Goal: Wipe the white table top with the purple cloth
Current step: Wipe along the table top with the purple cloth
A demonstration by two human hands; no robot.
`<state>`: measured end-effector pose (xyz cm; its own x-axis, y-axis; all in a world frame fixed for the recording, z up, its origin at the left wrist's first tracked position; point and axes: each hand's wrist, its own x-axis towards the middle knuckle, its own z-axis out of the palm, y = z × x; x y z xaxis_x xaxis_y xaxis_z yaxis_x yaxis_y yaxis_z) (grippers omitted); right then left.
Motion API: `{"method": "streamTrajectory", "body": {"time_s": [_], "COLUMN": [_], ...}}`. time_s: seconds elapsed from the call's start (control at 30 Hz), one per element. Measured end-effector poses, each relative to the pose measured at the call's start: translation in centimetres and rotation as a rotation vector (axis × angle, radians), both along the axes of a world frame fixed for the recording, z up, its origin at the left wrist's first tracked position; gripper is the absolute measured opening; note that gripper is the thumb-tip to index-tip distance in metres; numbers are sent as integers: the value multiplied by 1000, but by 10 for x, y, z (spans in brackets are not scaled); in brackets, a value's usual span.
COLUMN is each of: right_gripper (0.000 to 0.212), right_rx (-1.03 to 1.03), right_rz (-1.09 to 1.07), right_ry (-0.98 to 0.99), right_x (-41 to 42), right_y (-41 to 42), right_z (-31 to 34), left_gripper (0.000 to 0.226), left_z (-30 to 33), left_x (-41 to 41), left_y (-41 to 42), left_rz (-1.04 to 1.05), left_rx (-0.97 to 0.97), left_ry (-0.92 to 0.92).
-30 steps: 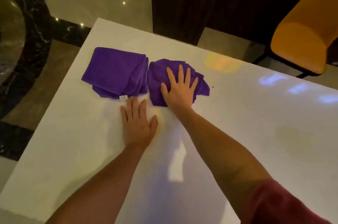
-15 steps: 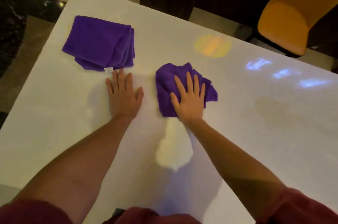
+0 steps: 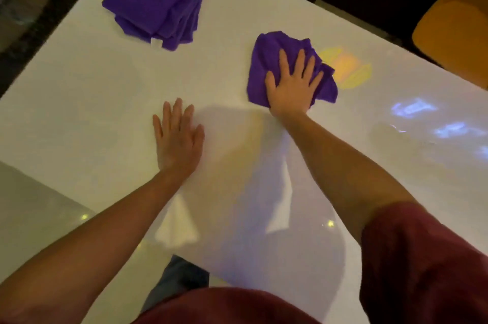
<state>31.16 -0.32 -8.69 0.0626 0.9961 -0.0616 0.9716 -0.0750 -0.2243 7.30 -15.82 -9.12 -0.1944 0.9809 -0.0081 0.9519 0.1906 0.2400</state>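
Left hand (image 3: 177, 138) flat, fingers spread wide, holds nothing, braces on white surface (image 3: 79, 112) near 7 o'clock. Right hand (image 3: 291, 85) splayed flat, pressing purple cloth (image 3: 266, 56) at 1 o'clock. Wipe well: even palm pressure, overlapping strokes, cloth kept bunched under palm. Folded spare cloth (image 3: 153, 1) at 11 o'clock, avoid.

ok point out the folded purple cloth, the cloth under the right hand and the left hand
folded purple cloth (image 3: 154, 4), head view, middle of top layer
crumpled purple cloth (image 3: 266, 55), head view, bare upper left part
left hand (image 3: 177, 142), head view, back of hand
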Motion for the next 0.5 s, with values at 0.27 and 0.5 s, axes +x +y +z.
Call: {"method": "streamTrajectory", "body": {"time_s": [0.27, 0.5], "right_gripper": [63, 65], "right_rx": [71, 22], "right_rz": [424, 179], "right_ry": [21, -51], "right_x": [122, 201], "right_y": [-188, -76], "right_z": [-10, -3], "left_gripper": [60, 58], "left_z": [0, 7], "left_x": [38, 203], "left_y": [-2, 26], "left_rz": [142, 171], "left_rx": [-19, -73], "left_ry": [83, -65]}}
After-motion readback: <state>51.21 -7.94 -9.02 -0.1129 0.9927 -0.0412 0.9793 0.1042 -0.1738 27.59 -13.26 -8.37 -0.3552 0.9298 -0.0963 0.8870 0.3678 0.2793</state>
